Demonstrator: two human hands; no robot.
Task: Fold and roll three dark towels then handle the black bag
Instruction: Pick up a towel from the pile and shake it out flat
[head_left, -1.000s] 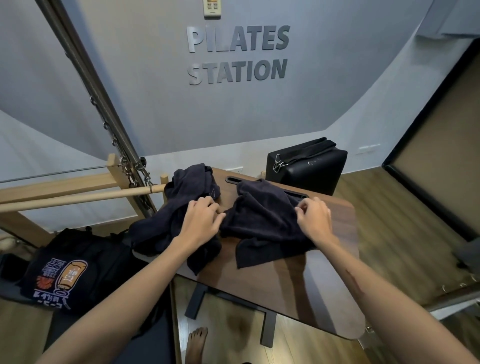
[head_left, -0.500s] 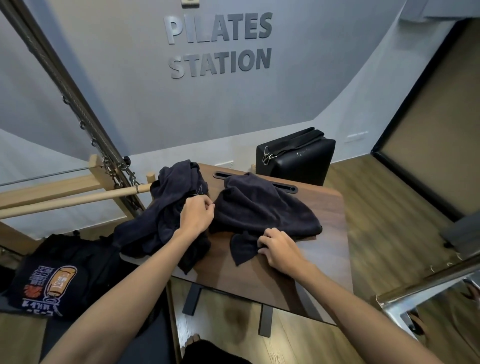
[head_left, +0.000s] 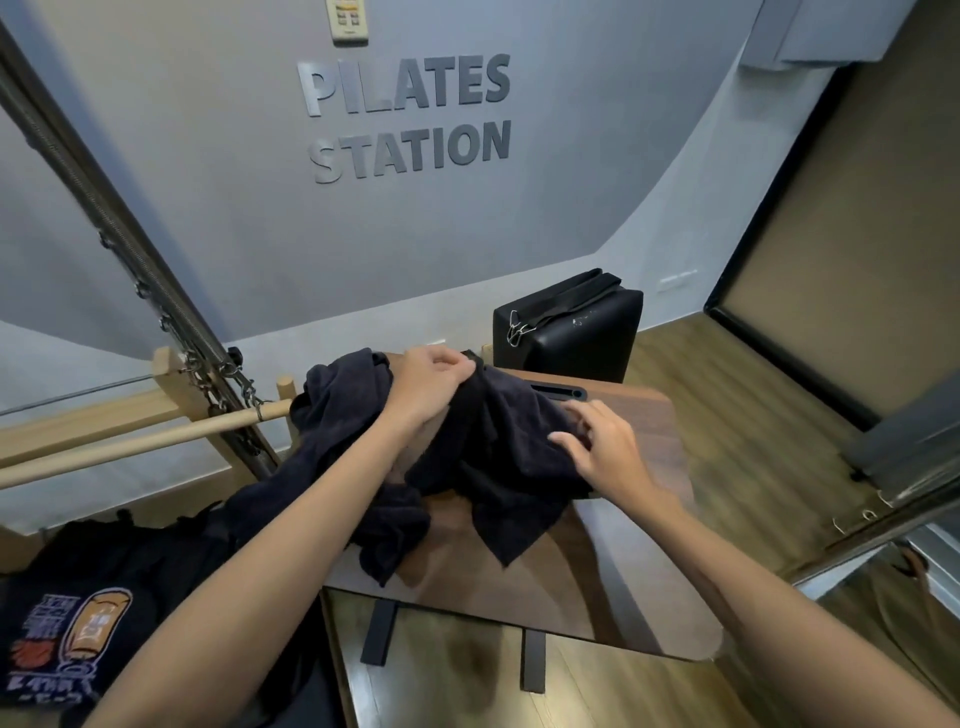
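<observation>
A: We start big: table, then the box beyond the far edge, past the left hand. Black bag sits on the floor, well off to the left of both hands.

B: Towels next. We've got the heap hanging over the table's left edge, under the left forearm. The working towel lies between the two hands, bunched, one corner trailing toward us.

A: Grips. Left hand has fingers curled round the towel's top edge, holding it lifted a little off the table. Right hand is spread wide, fingers straight, resting on the cloth just right of that hold.

B: What changed? Half a second ago the left hand sat low by the heap and the right was down at the towel's near edge. Now the left has gone up and back with the edge, and the right has slid up onto the middle.

A: So we read it as spreading out towel one before the first fold. Nothing folded or rolled yet, bag untouched. Early days.

B: Third towel? Can't tell; likely in the heap.
</observation>
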